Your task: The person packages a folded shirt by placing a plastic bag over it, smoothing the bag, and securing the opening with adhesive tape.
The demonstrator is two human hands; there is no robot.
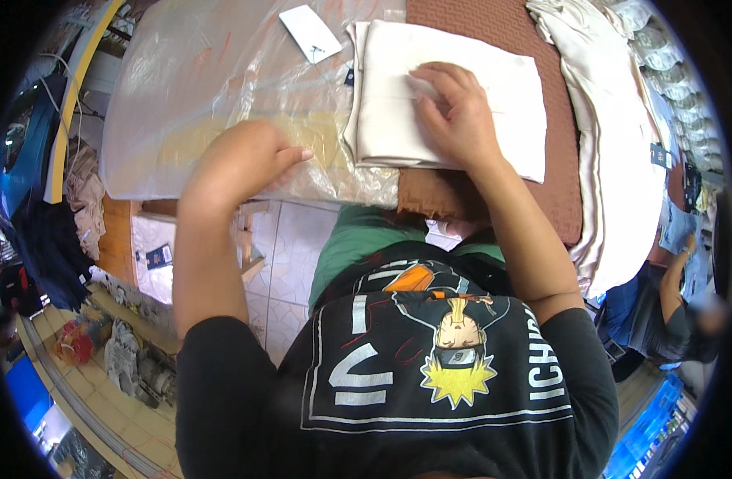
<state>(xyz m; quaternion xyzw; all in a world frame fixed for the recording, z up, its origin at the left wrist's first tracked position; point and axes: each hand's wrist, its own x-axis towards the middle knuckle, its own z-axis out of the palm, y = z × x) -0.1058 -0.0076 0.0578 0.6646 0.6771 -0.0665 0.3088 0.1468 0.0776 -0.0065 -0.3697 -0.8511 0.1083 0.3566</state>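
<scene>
Sheeting of clear, wrinkled plastic (190, 88) is spreading across the left in front of me, while a brown, textured cloth (493, 20) is lying to its right. Long lengths of cream, satiny fabric (617, 160) are draping at the far right. A folded, rectangular piece of cream cloth (509, 96) is resting mostly on the brown cloth, its left part reaching over the plastic. For handling it well, I am judging that light, even pressure is mattering most, with a flat palm, so the layers are lying aligned and no crease is forming. This folded piece is lying directly under my right hand (461, 118), whose fingers are resting loosely bent, thumb apart, gripping nothing that I am seeing. It is sitting to the right of my blurred left hand (250, 160), which is hanging over the plastic, fingers bent inward; I cannot tell whether they are pinching anything. A white, flat, rectangular slab (311, 33) is lying on the plastic, and a small dark tag (349, 77) is showing at the folded piece's left edge
</scene>
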